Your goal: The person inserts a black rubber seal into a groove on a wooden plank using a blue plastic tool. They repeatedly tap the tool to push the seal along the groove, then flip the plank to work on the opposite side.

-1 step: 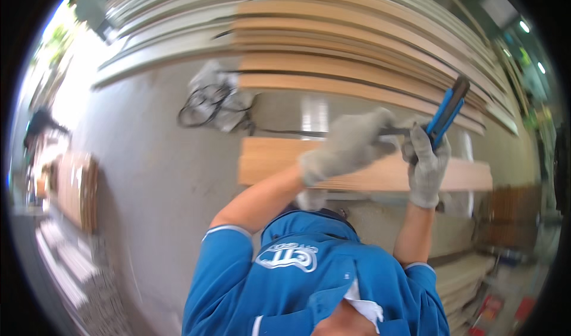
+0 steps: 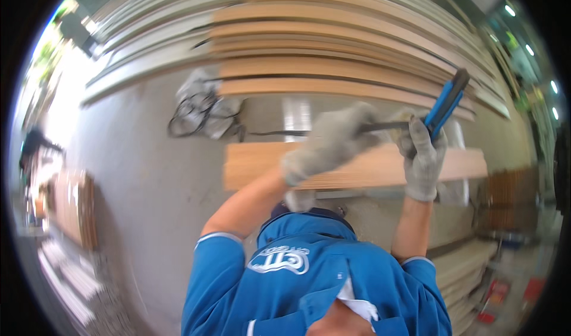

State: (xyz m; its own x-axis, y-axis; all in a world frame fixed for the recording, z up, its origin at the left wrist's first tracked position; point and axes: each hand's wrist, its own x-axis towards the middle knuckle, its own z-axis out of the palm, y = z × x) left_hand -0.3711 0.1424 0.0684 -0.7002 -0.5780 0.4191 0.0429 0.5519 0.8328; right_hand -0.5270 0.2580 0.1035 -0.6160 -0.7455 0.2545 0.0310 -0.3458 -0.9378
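Both my hands wear grey work gloves. My left hand point(image 2: 333, 142), blurred by motion, is closed around a black strap point(image 2: 380, 126) and hangs over the near wooden board. From that hand the strap runs across to my right hand point(image 2: 423, 160). Upright in the right hand's grip is a hand tool point(image 2: 444, 107) with long blue handles and a dark end pointing away from me. The strap's other part trails out left of my left hand. Below both hands lies the tan board stack point(image 2: 256, 164), set crosswise before me.
Beyond it lie long rows of tan boards point(image 2: 297, 68) and pale grey lengths point(image 2: 148, 62). Clear plastic wrap with tangled black strapping point(image 2: 199, 107) rests on the floor. Wrapped brown panels point(image 2: 74, 208) stand at left. Red items point(image 2: 496, 294) lie at lower right.
My left hand has drawn away to the left from my right hand, and more strap shows between them. The whole view has shifted slightly. The tool stays in my right hand.
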